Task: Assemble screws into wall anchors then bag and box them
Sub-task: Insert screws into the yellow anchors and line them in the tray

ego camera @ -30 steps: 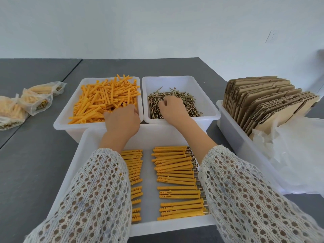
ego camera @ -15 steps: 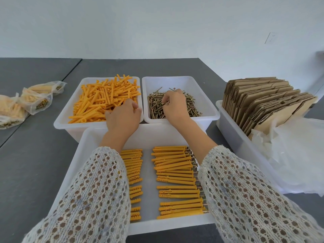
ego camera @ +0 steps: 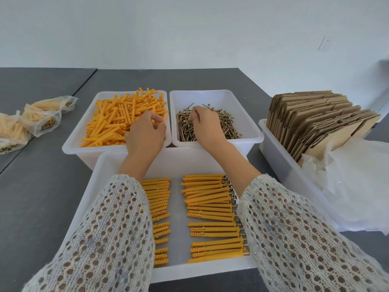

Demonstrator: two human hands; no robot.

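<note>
Both hands in the bins

While the near tray [ego camera: 99, 186] at 6 o'clock holds rows of filled anchors [ego camera: 208, 199], the left hand [ego camera: 145, 135] curls over loose anchors [ego camera: 113, 121] at 11 o'clock; its grip is unclear. At 12 o'clock the right hand [ego camera: 205, 125] pinches a screw [ego camera: 194, 108] above the screws [ego camera: 229, 127].

No text, label, brand or number can be read anywhere; the flattened cardboard boxes [ego camera: 320, 121] beside the screw bin [ego camera: 250, 114] show bare, unprinted faces.
</note>
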